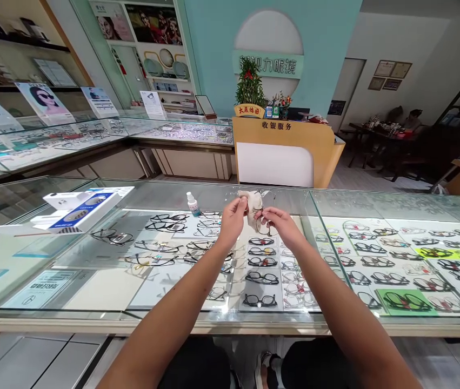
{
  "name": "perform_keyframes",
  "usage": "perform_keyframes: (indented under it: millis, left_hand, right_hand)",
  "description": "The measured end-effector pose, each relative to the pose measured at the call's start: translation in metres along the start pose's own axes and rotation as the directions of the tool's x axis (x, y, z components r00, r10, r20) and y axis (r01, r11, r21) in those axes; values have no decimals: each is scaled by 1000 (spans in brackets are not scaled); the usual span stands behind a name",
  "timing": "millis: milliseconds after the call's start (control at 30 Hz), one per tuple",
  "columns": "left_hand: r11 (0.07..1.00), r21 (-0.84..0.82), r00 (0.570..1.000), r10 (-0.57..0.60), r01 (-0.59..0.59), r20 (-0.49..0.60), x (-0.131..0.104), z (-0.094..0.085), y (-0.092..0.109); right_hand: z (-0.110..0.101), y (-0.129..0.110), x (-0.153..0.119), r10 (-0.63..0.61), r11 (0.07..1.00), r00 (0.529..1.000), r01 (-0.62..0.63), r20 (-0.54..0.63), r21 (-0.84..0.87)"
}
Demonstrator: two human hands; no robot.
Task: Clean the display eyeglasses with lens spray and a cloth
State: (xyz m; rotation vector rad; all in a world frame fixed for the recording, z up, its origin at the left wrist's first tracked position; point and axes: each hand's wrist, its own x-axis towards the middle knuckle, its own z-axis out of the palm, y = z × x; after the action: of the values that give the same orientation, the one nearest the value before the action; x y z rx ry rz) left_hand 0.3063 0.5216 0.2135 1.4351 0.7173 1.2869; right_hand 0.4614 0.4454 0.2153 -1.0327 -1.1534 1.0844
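Note:
Above the glass counter, my left hand [233, 216] pinches a beige cloth [255, 202]. My right hand [281, 222] grips a pair of thin-rimmed eyeglasses [264, 227] by the frame. The cloth lies against the upper lens, while the lower lens hangs uncovered near my right fingers. Parts of the frame are hidden behind the cloth and fingers. Left of my hands, a small white spray bottle [193, 204] stands upright on the glass. Several dark-framed glasses [167, 222] lie to the left of the hands.
Rows of glasses [261, 278] show inside the glass display counter [165, 320]. An opened white and blue box [86, 209] sits on its left part. Beyond stand a wooden cashier desk [327, 148] and more display cases [189, 141]. A person [413, 120] sits far right.

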Motion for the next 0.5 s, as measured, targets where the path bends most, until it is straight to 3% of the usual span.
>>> perform_keyframes:
  millis: [167, 267, 367, 500]
  left_hand:
    - [1000, 8, 999, 9, -8, -39, 1, 1, -6]
    - [991, -104, 996, -82, 79, -27, 2, 2, -7]
    - [953, -204, 973, -206, 224, 103, 3, 0, -8]
    - [926, -228, 928, -230, 302, 293, 2, -2, -7]
  right_hand:
    - [2, -1, 0, -42, 999, 998, 43, 47, -25]
    - [2, -3, -1, -66, 997, 996, 68, 61, -35]
    - [1, -7, -2, -68, 997, 994, 71, 86, -40]
    - [-2, -9, -2, -75, 996, 990, 79, 120, -32]
